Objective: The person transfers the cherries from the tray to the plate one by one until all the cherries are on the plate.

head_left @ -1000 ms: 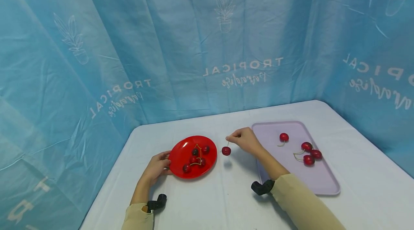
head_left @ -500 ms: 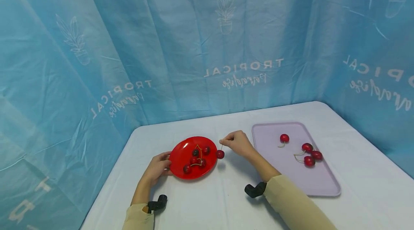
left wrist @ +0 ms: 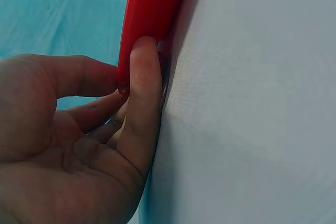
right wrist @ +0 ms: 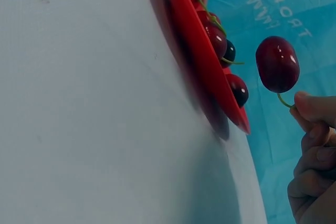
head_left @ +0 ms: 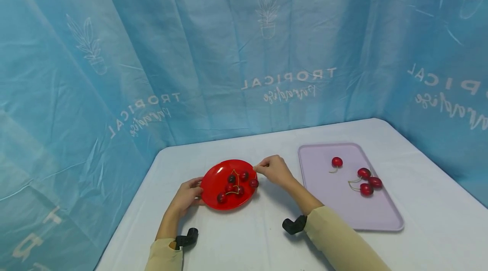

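A round red plate (head_left: 214,197) lies on the white table with several dark-red cherries (head_left: 230,187) on it, some with green stems. My left hand (head_left: 185,196) pinches the plate's left rim; in the left wrist view fingers (left wrist: 143,77) lie under the rim and others touch its edge. My right hand (head_left: 275,170) pinches a cherry by its stem at the plate's right rim. In the right wrist view that cherry (right wrist: 277,65) hangs from thumb and fingertip, apart from the plate and the fruit on it.
A pale purple tray (head_left: 328,203) lies to the right on the table (head_left: 244,237), holding a lone cherry (head_left: 337,161) near its far end and a small group of cherries (head_left: 366,189) at its right side. A blue printed curtain (head_left: 213,51) hangs behind.
My right hand has moved left with the cherry, from the bare table between tray and plate to over the plate's right rim. My left hand has stayed at the plate's left rim.
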A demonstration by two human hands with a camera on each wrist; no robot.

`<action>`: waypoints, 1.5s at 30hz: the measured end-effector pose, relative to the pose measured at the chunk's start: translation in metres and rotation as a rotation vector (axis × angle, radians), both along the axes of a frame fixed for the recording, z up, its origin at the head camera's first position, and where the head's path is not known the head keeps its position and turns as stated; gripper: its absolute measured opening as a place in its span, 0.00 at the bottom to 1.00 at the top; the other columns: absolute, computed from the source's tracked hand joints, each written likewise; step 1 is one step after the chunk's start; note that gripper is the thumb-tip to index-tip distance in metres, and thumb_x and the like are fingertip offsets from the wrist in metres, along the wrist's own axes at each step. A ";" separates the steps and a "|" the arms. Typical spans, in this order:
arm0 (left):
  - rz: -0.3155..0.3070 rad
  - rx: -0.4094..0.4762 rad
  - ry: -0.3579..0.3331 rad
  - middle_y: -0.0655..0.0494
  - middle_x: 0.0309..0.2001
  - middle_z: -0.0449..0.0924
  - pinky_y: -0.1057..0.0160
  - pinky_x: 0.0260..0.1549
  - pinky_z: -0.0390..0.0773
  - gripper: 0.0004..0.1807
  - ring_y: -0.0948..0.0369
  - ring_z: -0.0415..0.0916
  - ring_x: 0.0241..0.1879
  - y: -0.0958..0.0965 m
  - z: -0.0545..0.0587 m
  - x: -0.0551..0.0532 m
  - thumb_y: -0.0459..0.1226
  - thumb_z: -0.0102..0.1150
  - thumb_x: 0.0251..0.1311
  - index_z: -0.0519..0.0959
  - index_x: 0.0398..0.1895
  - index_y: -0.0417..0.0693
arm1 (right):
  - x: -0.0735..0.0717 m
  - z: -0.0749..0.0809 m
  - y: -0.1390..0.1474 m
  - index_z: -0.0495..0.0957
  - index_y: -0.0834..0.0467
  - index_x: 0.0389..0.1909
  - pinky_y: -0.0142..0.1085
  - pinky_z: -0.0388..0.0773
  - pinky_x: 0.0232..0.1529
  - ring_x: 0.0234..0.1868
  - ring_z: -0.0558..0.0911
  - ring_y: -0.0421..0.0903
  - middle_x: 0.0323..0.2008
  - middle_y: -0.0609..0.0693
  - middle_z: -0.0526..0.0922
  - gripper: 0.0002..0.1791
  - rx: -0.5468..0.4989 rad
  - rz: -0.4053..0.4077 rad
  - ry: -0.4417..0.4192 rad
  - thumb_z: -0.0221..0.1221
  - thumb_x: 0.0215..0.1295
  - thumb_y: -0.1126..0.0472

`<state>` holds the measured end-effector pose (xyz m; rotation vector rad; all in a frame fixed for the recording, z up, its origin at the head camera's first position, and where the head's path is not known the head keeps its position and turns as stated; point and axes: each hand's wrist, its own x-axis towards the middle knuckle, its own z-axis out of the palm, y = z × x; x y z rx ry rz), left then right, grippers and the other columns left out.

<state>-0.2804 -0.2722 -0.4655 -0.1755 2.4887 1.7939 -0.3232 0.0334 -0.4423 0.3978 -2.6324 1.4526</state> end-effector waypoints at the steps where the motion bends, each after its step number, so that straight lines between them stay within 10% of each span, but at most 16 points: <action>1: -0.002 0.003 -0.003 0.46 0.50 0.72 0.57 0.30 0.79 0.26 0.52 0.77 0.33 0.000 0.000 0.000 0.32 0.51 0.53 0.66 0.59 0.47 | 0.000 0.000 -0.001 0.83 0.51 0.22 0.35 0.72 0.22 0.25 0.71 0.44 0.20 0.43 0.77 0.07 0.004 0.003 0.001 0.62 0.52 0.52; 45: -0.012 0.021 -0.016 0.46 0.48 0.72 0.57 0.30 0.79 0.26 0.51 0.76 0.33 0.000 0.004 -0.001 0.31 0.49 0.54 0.66 0.59 0.46 | -0.011 -0.014 -0.030 0.83 0.54 0.23 0.32 0.74 0.20 0.24 0.74 0.43 0.20 0.42 0.78 0.08 -0.003 -0.132 -0.009 0.62 0.52 0.54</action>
